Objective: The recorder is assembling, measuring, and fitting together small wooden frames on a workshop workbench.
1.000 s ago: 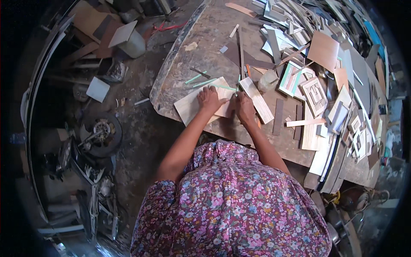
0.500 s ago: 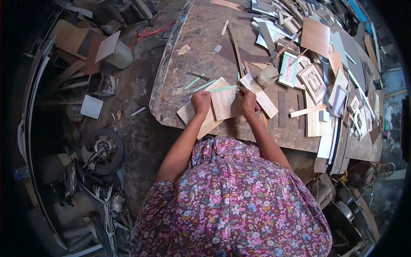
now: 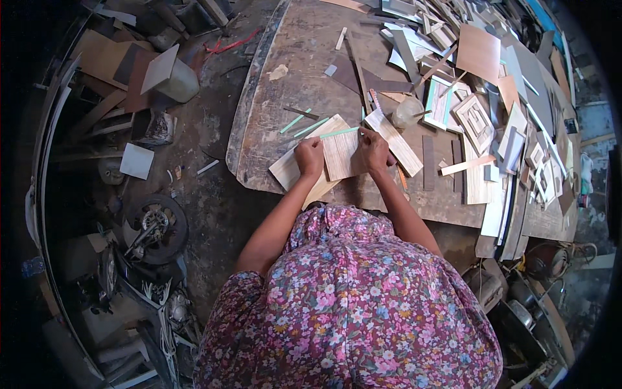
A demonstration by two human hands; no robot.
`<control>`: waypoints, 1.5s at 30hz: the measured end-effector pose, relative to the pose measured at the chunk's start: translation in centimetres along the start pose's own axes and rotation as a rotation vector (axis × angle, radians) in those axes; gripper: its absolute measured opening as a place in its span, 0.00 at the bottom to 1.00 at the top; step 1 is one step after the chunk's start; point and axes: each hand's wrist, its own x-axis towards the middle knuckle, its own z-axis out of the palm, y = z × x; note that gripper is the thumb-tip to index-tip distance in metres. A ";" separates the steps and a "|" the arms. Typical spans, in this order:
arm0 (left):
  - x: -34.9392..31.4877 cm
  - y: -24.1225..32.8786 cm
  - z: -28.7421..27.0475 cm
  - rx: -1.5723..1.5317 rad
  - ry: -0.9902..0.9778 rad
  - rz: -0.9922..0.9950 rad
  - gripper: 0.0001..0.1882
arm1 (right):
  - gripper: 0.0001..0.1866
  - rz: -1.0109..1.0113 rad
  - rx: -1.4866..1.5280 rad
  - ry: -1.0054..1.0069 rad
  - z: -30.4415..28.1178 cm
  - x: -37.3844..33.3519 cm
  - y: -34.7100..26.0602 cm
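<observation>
A small light wood-grain panel [image 3: 342,154] with a pale green strip along its far edge lies on a larger pale board [image 3: 289,170] on the worn wooden workbench [image 3: 304,58]. My left hand [image 3: 310,157] presses down on the panel's left edge, fingers curled over it. At the panel's right edge my right hand [image 3: 374,149] grips it, fingers bent. A narrow wood-grain strip [image 3: 396,144] lies just right of my right hand. Two loose green strips [image 3: 304,124] rest beyond the panel.
Heaps of laminate offcuts, frames and strips [image 3: 492,123] cover the bench's right side. A clear plastic bottle [image 3: 407,111] stands near the strip. Left of the bench, the dirt floor holds a small motor [image 3: 150,227], boards [image 3: 110,65] and a white tile [image 3: 137,161].
The view has shifted so the bench sits lower and closer. The small panel has been squared up on the larger board, and both hands have settled at its two side edges.
</observation>
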 end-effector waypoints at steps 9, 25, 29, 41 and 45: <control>0.4 0.5 -0.2 0.199 -0.048 0.207 0.06 | 0.11 -0.068 -0.063 0.004 0.8 0.2 1.6; -0.3 1.5 0.4 0.300 -0.083 0.494 0.14 | 0.12 0.198 -0.163 -0.142 0.5 2.6 0.6; 0.1 1.9 0.3 0.280 -0.073 0.490 0.12 | 0.12 0.155 -0.165 -0.224 0.6 3.6 1.0; 0.5 2.0 1.3 0.358 -0.011 0.455 0.06 | 0.08 0.066 -0.222 -0.191 0.5 2.6 0.2; 1.3 2.1 1.7 0.313 -0.115 0.320 0.04 | 0.06 -0.137 -0.247 -0.154 0.9 2.9 1.1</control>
